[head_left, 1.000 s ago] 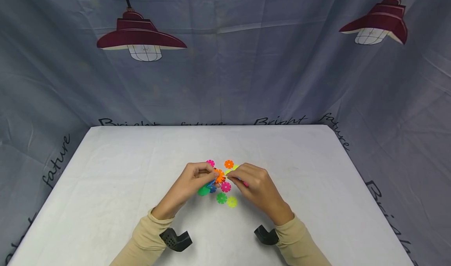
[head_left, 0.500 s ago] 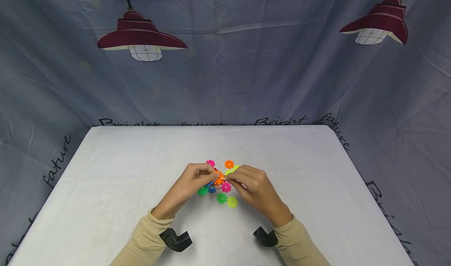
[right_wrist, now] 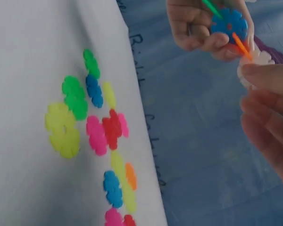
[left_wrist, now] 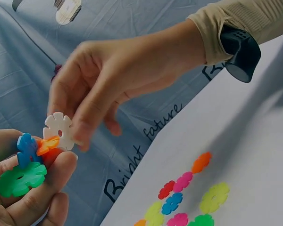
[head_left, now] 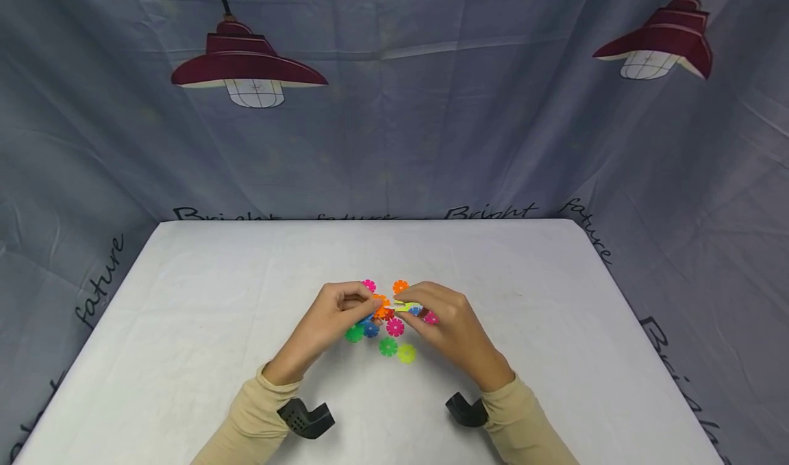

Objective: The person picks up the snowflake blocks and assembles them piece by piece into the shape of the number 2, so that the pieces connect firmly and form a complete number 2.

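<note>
My left hand [head_left: 333, 321] holds a small cluster of slotted plastic snowflake discs above the table. In the left wrist view the cluster shows a green disc [left_wrist: 19, 180], a blue disc [left_wrist: 26, 148] and an orange disc [left_wrist: 48, 145], joined edge to edge. A white snowflake disc [left_wrist: 58, 126] meets the orange one; whether it is fully slotted in cannot be told. My right hand [head_left: 453, 321] has its thumb and curled fingers at the edges of the white disc. Part of that disc is hidden by the thumb in the right wrist view.
Loose snowflake discs in several colours lie beneath the hands, among them a green one [head_left: 388, 346], a yellow one [head_left: 406, 353] and a pink one [head_left: 395, 327]. They rest on a white table [head_left: 216, 300]. A grey-blue printed curtain [head_left: 382, 129] hangs behind it.
My right thumb and fingertips have spread from a tight pinch, so the white disc shows between them. The left hand has shifted very slightly left with the cluster.
</note>
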Demonstrator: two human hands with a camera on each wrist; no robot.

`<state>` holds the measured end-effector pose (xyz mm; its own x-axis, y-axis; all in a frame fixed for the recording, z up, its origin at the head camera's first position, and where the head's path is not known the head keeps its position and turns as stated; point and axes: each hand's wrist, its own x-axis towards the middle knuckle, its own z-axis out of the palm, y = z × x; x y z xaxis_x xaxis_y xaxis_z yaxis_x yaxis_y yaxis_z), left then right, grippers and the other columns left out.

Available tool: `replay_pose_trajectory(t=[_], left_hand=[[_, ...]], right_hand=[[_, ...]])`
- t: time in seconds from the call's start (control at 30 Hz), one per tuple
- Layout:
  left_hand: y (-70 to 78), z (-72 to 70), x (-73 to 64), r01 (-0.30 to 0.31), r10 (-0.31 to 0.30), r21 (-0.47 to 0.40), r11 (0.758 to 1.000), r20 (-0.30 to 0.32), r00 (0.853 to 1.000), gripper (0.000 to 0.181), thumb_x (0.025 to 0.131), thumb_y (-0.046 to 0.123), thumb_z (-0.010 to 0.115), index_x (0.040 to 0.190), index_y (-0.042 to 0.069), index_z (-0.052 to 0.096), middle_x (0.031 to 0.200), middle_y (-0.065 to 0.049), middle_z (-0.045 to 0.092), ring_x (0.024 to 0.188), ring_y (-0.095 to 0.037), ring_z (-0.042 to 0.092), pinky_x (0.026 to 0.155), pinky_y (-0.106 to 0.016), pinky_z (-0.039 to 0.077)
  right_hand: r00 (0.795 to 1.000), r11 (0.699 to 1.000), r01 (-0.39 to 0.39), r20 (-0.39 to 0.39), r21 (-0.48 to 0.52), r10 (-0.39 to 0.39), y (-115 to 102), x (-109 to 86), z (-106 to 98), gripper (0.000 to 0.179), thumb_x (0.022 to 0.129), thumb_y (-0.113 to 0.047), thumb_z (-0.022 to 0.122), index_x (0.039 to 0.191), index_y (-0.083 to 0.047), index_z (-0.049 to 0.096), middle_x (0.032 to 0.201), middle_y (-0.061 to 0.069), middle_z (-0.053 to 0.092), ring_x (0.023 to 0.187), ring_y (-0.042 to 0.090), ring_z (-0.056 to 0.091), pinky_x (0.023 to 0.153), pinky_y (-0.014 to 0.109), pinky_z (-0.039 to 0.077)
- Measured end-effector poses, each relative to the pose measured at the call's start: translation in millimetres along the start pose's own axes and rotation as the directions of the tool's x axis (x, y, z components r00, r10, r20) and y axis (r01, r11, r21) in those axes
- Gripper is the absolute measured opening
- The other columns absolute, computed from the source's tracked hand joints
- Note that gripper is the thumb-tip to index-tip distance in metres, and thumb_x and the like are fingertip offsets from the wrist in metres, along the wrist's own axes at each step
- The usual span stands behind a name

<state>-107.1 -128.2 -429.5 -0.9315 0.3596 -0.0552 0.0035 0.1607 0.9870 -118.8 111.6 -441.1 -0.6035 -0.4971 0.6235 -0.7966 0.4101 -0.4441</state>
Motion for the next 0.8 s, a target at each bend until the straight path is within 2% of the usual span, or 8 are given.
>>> replay_pose_trajectory(t=[0.07,0.13,0.27,0.37,0.47,0.53,0.67,0.8], left_hand=[[0.0,-1.9,-0.2,0.0,0.0,0.009,1.0,-0.026,1.0,0.022,0.099,0.028,0.071,0.099,0.007,0.074,0.095,-0.019,0.078,0.092,-0.032,0.077,0.087,-0.034,0.056],[0.3,-3.6,-0.6,0.0,0.001,0.011,1.0,-0.044,0.999,0.022,0.099,0.028,0.071,0.099,0.006,0.074,0.096,-0.014,0.079,0.093,-0.031,0.077,0.089,-0.032,0.056],[1.5,-4.5,-1.4,0.012,-0.012,0.007,1.0,-0.059,0.998,0.021,0.099,0.029,0.072,0.098,0.008,0.073,0.095,-0.005,0.079,0.095,-0.029,0.076,0.09,-0.031,0.056],[2.4,-3.8,-1.5,0.022,-0.022,0.006,1.0,-0.063,0.998,0.021,0.098,0.03,0.072,0.097,0.009,0.073,0.095,-0.005,0.078,0.094,-0.028,0.075,0.089,-0.031,0.055],[2.9,-3.4,-1.7,0.03,-0.029,0.008,1.0,-0.069,0.997,0.02,0.098,0.03,0.073,0.097,0.01,0.073,0.099,-0.007,0.079,0.095,-0.027,0.075,0.089,-0.031,0.055],[2.7,-3.5,-1.7,0.028,-0.027,0.005,1.0,-0.069,0.997,0.021,0.098,0.03,0.073,0.097,0.009,0.073,0.1,-0.009,0.079,0.098,-0.031,0.075,0.09,-0.032,0.055],[2.1,-4.2,-1.2,0.022,-0.022,0.005,1.0,-0.063,0.998,0.022,0.098,0.03,0.073,0.099,0.008,0.074,0.1,-0.008,0.079,0.1,-0.034,0.075,0.091,-0.032,0.055],[1.5,-4.5,-0.8,0.024,-0.023,0.011,1.0,-0.06,0.998,0.022,0.098,0.031,0.072,0.099,0.01,0.074,0.099,-0.008,0.079,0.095,-0.026,0.076,0.091,-0.031,0.056]], right_hand=[[0.996,0.996,-0.085,0.033,-0.013,0.085,6,-2.2,2,0.036,0.076,-0.004,0.091,0.108,-0.007,0.076,0.102,0.005,0.076,0.084,0.015,0.07,0.068,0.021,0.06],[0.979,0.981,-0.188,0.073,-0.054,0.191,12,-5.1,4,0.036,0.075,-0.007,0.092,0.108,-0.007,0.076,0.101,0.005,0.075,0.081,0.016,0.069,0.068,0.026,0.06],[0.908,0.915,-0.362,0.157,-0.176,0.389,23,-10.7,9,0.032,0.076,-0.015,0.093,0.103,-0.007,0.078,0.091,0.003,0.071,0.076,0.016,0.064,0.067,0.027,0.056],[0.853,0.866,-0.437,0.195,-0.241,0.485,29,-13.8,12,0.031,0.076,-0.021,0.094,0.099,-0.007,0.079,0.084,0.001,0.067,0.071,0.012,0.057,0.063,0.024,0.049],[0.81,0.829,-0.484,0.215,-0.282,0.546,35,-17.5,15,0.03,0.075,-0.024,0.095,0.095,-0.008,0.079,0.079,0.0,0.063,0.068,0.01,0.051,0.061,0.023,0.044],[0.79,0.813,-0.502,0.225,-0.295,0.57,38,-19.7,17,0.031,0.074,-0.025,0.095,0.094,-0.009,0.078,0.079,-0.001,0.063,0.069,0.009,0.051,0.062,0.022,0.044],[0.769,0.801,-0.526,0.242,-0.286,0.591,44,-23.1,22,0.028,0.076,-0.025,0.094,0.094,-0.01,0.078,0.081,-0.003,0.061,0.071,0.01,0.051,0.063,0.023,0.045],[0.756,0.797,-0.547,0.259,-0.256,0.602,46,-23.9,25,0.026,0.079,-0.023,0.092,0.096,-0.012,0.077,0.086,-0.004,0.063,0.075,0.009,0.052,0.067,0.024,0.047]])
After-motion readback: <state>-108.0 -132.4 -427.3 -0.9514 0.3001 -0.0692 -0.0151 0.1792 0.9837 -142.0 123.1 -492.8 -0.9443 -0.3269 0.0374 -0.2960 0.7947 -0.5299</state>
